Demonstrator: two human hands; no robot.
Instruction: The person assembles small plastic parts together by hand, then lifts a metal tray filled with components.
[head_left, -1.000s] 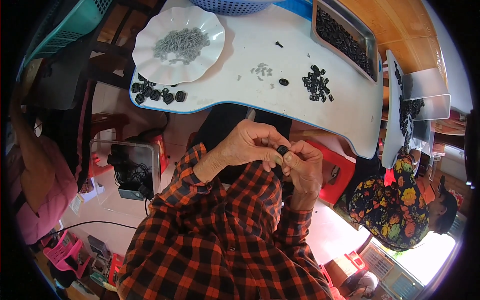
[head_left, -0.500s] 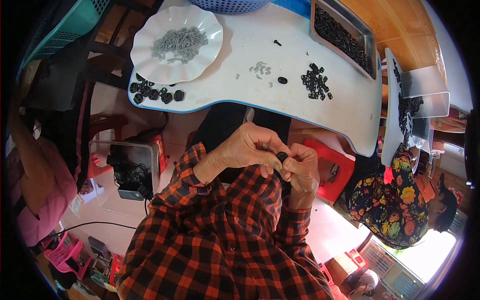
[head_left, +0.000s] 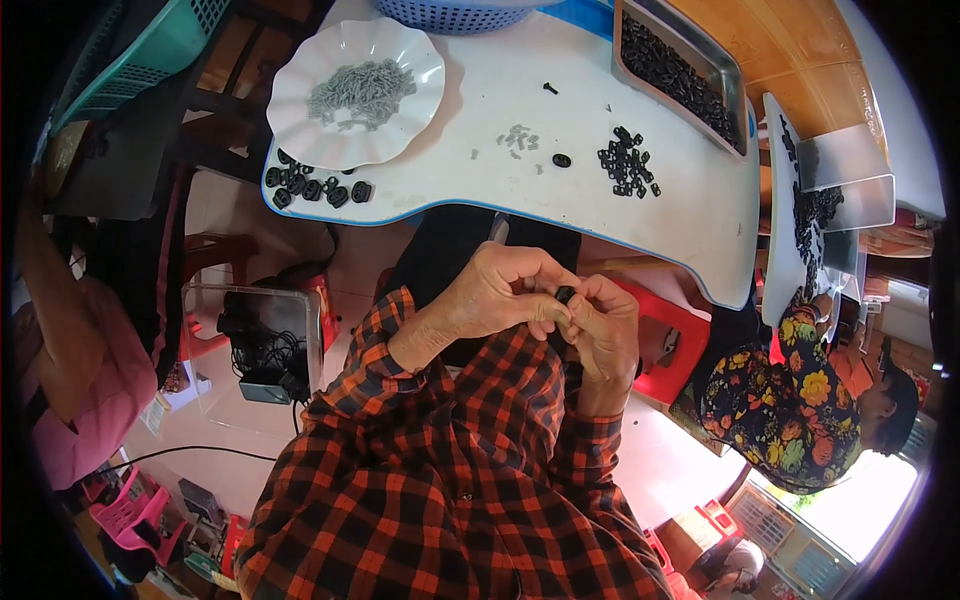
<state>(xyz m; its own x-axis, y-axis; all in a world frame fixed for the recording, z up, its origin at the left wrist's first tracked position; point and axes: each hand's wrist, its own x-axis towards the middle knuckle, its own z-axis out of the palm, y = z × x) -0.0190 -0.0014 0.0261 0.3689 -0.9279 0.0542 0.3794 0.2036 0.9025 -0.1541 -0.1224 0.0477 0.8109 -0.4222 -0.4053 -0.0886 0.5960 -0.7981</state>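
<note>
Just off the table's front edge, my left hand (head_left: 510,292) and my right hand (head_left: 603,325) meet, both closed on one small black oval part (head_left: 565,295). Thumbs and fingertips pinch it from either side and cover most of it. A similar black oval piece (head_left: 562,160) lies on the white table (head_left: 470,120). Beside it are a few loose clear-grey slips (head_left: 518,138) and a pile of small black pieces (head_left: 628,162). At the table's left corner sit several rounded black parts (head_left: 312,188), below a white scalloped plate (head_left: 425,110) heaped with grey slips.
A metal tray (head_left: 735,65) full of black pieces stands at the back right, with a blue basket (head_left: 455,15) at the back. A lone black screw-like piece (head_left: 550,88) lies mid-table. One person in a floral top (head_left: 790,400) sits at right, another in pink (head_left: 95,380) at left.
My fingers have shifted slightly around the black part, which now shows a little less. The view has moved a touch; the things on the table stay as they were.
</note>
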